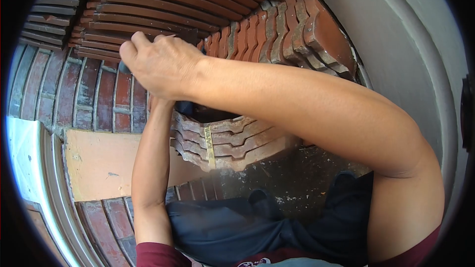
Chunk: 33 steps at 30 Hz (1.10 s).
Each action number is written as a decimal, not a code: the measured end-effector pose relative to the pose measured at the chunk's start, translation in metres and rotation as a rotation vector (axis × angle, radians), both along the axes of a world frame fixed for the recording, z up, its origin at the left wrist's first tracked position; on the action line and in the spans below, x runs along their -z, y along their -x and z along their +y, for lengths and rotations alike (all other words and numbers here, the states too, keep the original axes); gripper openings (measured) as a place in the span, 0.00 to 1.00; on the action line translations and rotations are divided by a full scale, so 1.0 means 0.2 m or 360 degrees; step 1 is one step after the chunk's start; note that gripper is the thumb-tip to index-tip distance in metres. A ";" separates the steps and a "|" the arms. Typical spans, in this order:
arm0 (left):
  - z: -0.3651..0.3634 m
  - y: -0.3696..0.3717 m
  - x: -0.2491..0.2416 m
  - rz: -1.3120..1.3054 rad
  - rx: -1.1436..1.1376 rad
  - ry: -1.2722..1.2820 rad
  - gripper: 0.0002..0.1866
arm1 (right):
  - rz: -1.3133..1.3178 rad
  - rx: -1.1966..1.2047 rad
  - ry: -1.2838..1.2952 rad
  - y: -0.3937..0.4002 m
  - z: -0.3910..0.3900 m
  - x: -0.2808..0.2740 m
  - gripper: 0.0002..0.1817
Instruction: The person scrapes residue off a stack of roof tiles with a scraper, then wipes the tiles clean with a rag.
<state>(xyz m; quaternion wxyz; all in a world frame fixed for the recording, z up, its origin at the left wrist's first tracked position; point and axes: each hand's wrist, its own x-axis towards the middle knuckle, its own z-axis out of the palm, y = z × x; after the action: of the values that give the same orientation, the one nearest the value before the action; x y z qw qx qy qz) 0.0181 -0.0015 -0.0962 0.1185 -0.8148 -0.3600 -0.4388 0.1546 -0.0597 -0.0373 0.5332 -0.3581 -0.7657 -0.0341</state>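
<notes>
My right hand [163,64] reaches across from the right, its fingers curled in a closed grip in front of the stacked clay roof tiles [163,0]. A small dark grey-blue end [123,67] shows beside its fingers; what it belongs to is hidden. My left forearm [151,168] comes up from below, and my left hand is almost wholly covered by the right one, so its fingers do not show. Just below the hands stands a short stack of weathered tiles [232,141] with a yellow lettered strip [210,146]. Behind it lies a dark, partly hidden thing [185,107].
More worn tiles [282,34] stand in a row against the pale wall [396,29]. Darker tiles [54,15] are piled at upper left. A tan board [104,163] lies on the brick paving [94,89], near a white frame [29,148].
</notes>
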 end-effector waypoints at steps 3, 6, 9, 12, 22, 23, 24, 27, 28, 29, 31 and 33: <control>0.00 0.01 0.01 -0.0011 -0.0011 0.0008 0.12 | 0.0038 0.0000 -0.0059 -0.01 0.00 0.00 0.15; 0.00 0.01 0.01 -0.0022 -0.0014 0.0022 0.12 | 0.0066 0.0017 -0.0241 -0.01 -0.03 0.02 0.15; 0.00 0.00 0.02 -0.0012 -0.0022 0.0016 0.12 | 0.0021 -0.0009 -0.0003 -0.02 0.02 0.03 0.14; 0.01 -0.03 0.02 0.0003 -0.0018 0.0022 0.12 | 0.0060 0.0012 0.0038 -0.03 0.02 0.00 0.14; 0.01 -0.04 0.02 -0.0021 -0.0024 0.0040 0.13 | 0.0090 0.0039 -0.0031 -0.04 0.03 -0.01 0.13; 0.01 -0.04 0.02 -0.0026 -0.0033 0.0038 0.13 | 0.0116 0.0045 -0.0028 -0.03 0.03 -0.01 0.13; 0.02 -0.06 0.03 -0.0019 -0.0022 0.0044 0.13 | 0.0119 0.0036 0.0045 -0.04 0.04 0.00 0.13; 0.01 -0.11 0.08 0.0028 -0.0031 0.0036 0.13 | 0.0026 0.0060 0.0076 -0.09 0.05 0.07 0.15; 0.02 -0.11 0.07 0.0017 -0.0032 0.0037 0.13 | -0.0007 0.0013 -0.0002 -0.08 0.03 0.07 0.15; 0.01 -0.10 0.08 0.0003 -0.0039 0.0037 0.13 | -0.0036 -0.0036 -0.0074 -0.07 0.01 0.07 0.15; 0.01 -0.06 0.04 -0.0018 -0.0041 0.0046 0.13 | -0.0128 -0.0101 -0.0257 -0.07 -0.04 0.07 0.16; 0.00 0.00 0.00 -0.0049 -0.0044 0.0057 0.13 | -0.0212 -0.0090 -0.0344 -0.07 -0.06 0.05 0.15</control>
<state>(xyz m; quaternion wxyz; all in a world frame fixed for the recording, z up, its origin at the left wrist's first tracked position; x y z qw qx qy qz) 0.0189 -0.0011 -0.0965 0.1044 -0.8048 -0.3809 -0.4430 0.1680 -0.0711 -0.0480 0.5173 -0.2739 -0.8011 -0.1250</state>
